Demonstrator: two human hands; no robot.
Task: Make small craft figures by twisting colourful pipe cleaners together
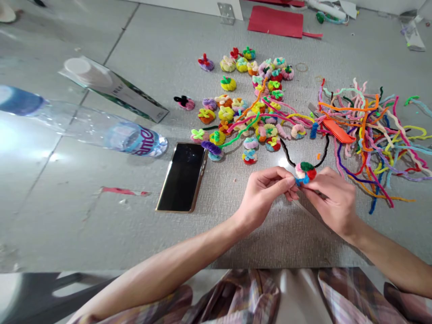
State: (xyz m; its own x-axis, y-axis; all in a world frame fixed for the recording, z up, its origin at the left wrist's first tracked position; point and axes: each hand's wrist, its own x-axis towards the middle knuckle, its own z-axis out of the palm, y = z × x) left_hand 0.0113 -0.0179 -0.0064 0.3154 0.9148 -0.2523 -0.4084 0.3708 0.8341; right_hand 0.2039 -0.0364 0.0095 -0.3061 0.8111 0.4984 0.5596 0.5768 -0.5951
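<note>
Both hands meet over the grey table in front of me. My left hand (265, 191) and my right hand (332, 198) pinch a small pipe-cleaner flower (305, 172) between their fingertips; it has pink, green, red and blue coils. A black pipe cleaner (286, 153) curves away from the flower on both sides. Beyond the hands lies a cluster of several finished pipe-cleaner flowers (246, 103).
A tangle of loose coloured pipe cleaners (374, 130) and an orange comb (337, 130) lie at the right. A dark phone (182, 176) lies left of my hands. A water bottle (84, 123) lies on its side at far left, a boxed carton (114, 87) behind it. Red paper (275, 21) sits far back.
</note>
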